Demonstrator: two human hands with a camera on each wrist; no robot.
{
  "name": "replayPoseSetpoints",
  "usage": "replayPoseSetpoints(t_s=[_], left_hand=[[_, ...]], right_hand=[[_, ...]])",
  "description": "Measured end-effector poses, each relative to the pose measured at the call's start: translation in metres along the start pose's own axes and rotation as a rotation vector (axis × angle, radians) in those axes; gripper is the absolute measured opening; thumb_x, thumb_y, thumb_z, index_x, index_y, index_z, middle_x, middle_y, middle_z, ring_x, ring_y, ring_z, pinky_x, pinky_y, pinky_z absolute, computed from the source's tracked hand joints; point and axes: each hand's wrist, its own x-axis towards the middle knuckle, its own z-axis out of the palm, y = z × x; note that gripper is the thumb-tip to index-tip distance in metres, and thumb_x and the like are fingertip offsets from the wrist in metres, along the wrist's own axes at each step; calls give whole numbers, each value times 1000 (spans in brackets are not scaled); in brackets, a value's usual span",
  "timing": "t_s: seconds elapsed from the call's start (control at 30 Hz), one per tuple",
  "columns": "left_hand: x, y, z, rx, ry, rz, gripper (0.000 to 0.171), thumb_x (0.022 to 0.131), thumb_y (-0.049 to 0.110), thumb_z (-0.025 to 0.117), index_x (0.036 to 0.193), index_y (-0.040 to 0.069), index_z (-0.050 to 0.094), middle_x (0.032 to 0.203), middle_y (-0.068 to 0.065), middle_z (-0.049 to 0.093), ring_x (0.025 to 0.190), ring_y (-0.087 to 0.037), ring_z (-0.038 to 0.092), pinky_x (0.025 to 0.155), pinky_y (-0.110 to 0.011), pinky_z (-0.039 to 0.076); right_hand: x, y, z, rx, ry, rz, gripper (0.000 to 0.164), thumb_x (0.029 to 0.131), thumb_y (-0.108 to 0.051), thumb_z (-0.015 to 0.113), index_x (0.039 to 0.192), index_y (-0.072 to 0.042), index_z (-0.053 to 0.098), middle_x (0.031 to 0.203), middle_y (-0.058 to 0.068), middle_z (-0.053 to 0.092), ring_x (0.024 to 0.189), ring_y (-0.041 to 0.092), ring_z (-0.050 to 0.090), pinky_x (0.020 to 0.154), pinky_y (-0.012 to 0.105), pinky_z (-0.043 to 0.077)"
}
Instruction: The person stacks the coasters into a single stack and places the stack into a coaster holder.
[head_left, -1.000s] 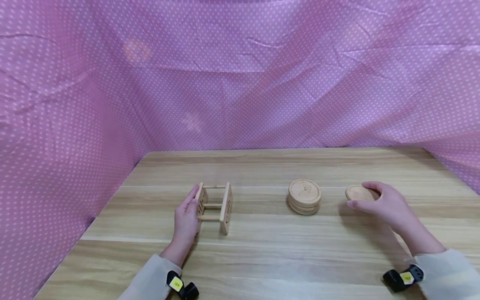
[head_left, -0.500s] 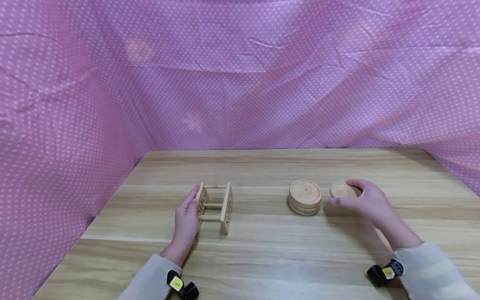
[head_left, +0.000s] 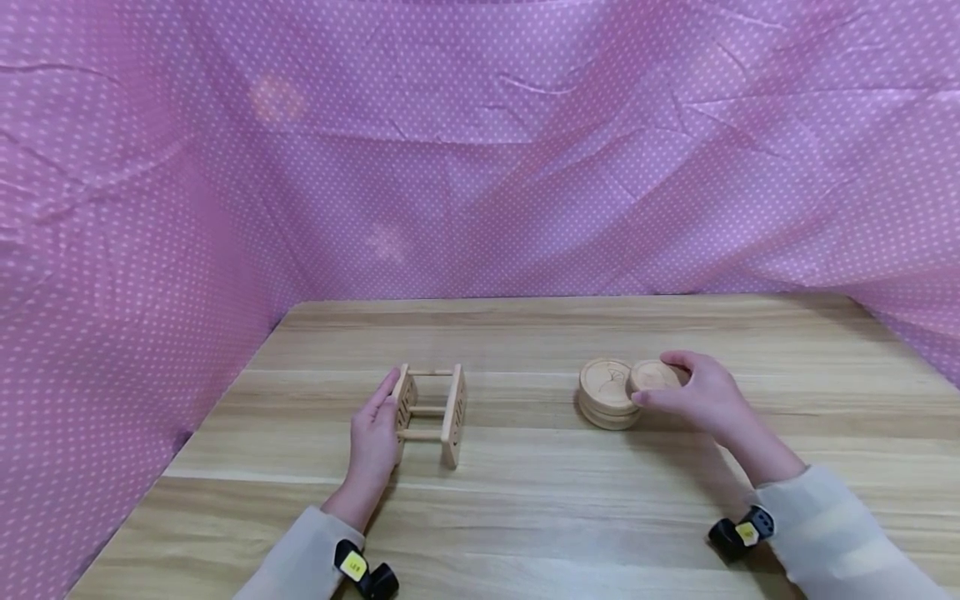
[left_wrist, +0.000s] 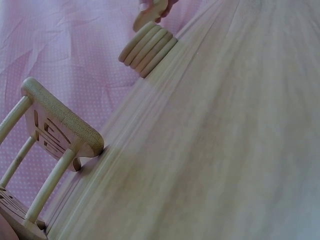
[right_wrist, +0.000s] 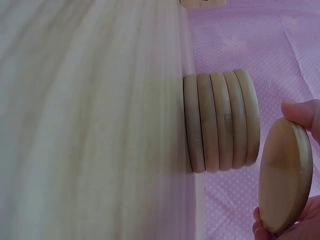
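Note:
My right hand [head_left: 701, 396] pinches a round wooden coaster [head_left: 651, 376] by its edge, thumb at the near side and fingers at the far side. It is held above the table, overlapping the right edge of a stack of coasters [head_left: 604, 388] in the head view. The right wrist view shows a gap between the held coaster [right_wrist: 285, 175] and the stack [right_wrist: 222, 122] of several discs. A line drawing marks the top disc. Further left stands a small wooden coaster rack [head_left: 452, 421], two slotted side panels joined by rods. Against its left panel rests my left hand [head_left: 372, 442], fingers straight.
All of this stands on a wood-grain table [head_left: 517, 517]. Pink dotted cloth [head_left: 480, 167] hangs behind the table's back edge and down the left side. A small black camera [head_left: 366, 571] is strapped to each wrist.
My right hand has carried the coaster leftward, from well right of the stack to the stack's right edge. The left hand, the rack and the stack have stayed put.

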Motion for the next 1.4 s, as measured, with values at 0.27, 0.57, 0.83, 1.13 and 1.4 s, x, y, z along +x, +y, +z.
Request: replayPoseSetpoints(t_s=[0.27, 0.57, 0.83, 1.13, 1.4], left_hand=[[0, 0, 0, 2, 0, 19, 43, 98, 8, 32, 140, 11, 41, 146, -4, 35, 132, -20, 33, 110, -35, 29], [0, 0, 1, -9, 15, 39, 42, 98, 7, 34, 139, 13, 43, 145, -3, 37, 125, -19, 40, 71, -11, 41], [1, 0, 0, 8, 6, 37, 43, 98, 8, 33, 139, 15, 42, 146, -3, 36, 129, -20, 37, 73, -12, 42], [1, -1, 0, 8, 7, 11, 44, 98, 9, 33, 139, 16, 42, 146, -2, 35, 113, -20, 48, 52, -19, 39], [0, -1, 0, 17, 5, 8, 43, 98, 10, 33, 140, 16, 42, 145, -1, 36, 82, -8, 53, 49, -17, 38]], right_hand=[[5, -6, 7, -8, -10, -22, 89, 69, -41, 77, 133, 8, 39, 136, 32, 38, 128, 47, 30, 105, 59, 25], [9, -14, 17, -33, -14, -45, 91, 68, -44, 77, 133, 7, 41, 137, 31, 38, 128, 46, 30, 105, 59, 26], [13, -18, 22, -34, -6, -85, 89, 69, -43, 78, 132, 8, 41, 134, 31, 40, 127, 45, 32, 104, 58, 28], [16, -23, 31, -71, 3, -135, 88, 69, -42, 78, 132, 8, 42, 132, 30, 43, 123, 45, 36, 103, 58, 29], [16, -26, 34, -83, -5, -153, 88, 69, -41, 78, 133, 6, 42, 133, 28, 41, 123, 44, 36, 103, 58, 30]])
